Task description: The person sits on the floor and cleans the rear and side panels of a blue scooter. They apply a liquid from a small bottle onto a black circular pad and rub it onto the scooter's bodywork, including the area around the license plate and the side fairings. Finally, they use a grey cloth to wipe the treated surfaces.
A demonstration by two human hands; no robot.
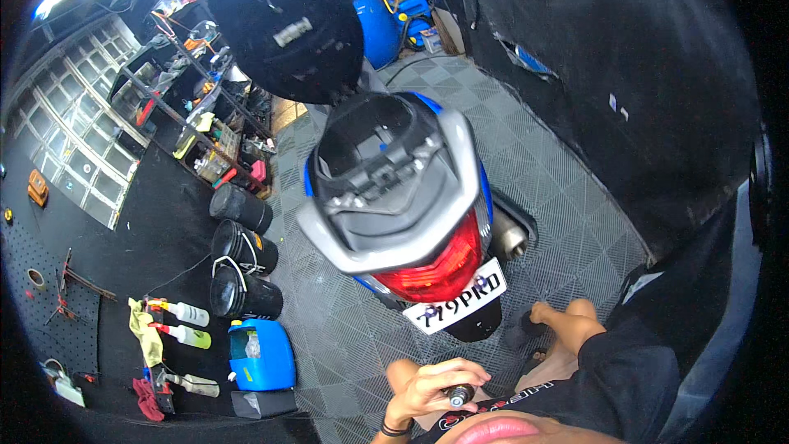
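Observation:
My left hand is at the bottom centre, its fingers wrapped around a small dark bottle. A dark band circles that wrist. My right hand is below the black sleeve at lower right, beside a dark object whose kind is unclear; its fingers and grip are hard to make out. Before me stands a scooter with a silver grab rail, a red tail light and a white licence plate bearing writing. The scooter's black seat is raised, showing the open storage compartment.
Black buckets and a blue plastic container line the left side. Spray bottles hang on the wall beside a yellow cloth. Cluttered shelves stand farther back, near a blue barrel. The scooter's exhaust projects at right.

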